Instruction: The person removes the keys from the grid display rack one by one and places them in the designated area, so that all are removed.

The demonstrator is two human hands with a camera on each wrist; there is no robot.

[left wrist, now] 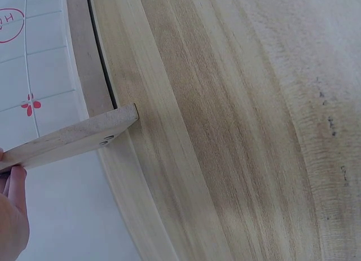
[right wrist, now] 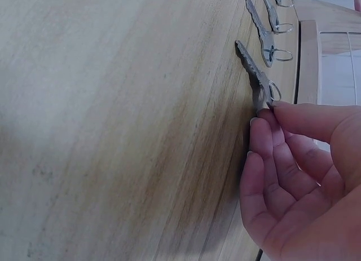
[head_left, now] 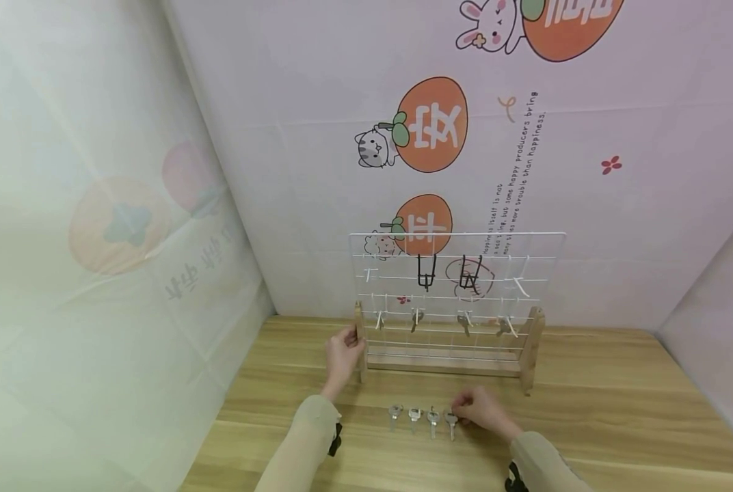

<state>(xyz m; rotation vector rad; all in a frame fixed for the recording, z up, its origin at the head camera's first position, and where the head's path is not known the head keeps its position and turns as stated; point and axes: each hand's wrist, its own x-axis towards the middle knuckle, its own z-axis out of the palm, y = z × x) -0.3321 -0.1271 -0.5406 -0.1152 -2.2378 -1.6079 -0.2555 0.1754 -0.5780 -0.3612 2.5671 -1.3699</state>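
My left hand (head_left: 344, 357) grips the left wooden post (head_left: 360, 342) of a white wire grid rack (head_left: 446, 338). In the left wrist view, only part of that hand (left wrist: 12, 216) shows at the edge, its fingers against the wooden post (left wrist: 73, 138). With thumb and fingertips, my right hand (head_left: 483, 411) pinches the head end of the rightmost key (right wrist: 254, 68). This silver key carries a small ring (right wrist: 274, 92), and its blade points away from the hand. Beside it on the table lie several more silver keys (head_left: 433, 418) in a row, each apart from its neighbour.
Several keys (head_left: 416, 321) hang on white hooks low on the grid. Two black wire hooks (head_left: 426, 272) hang higher up. A wood-grain table (head_left: 600, 410) bears the rack. Behind it stands a pale printed backdrop (head_left: 317, 171), with pale side walls left and right.
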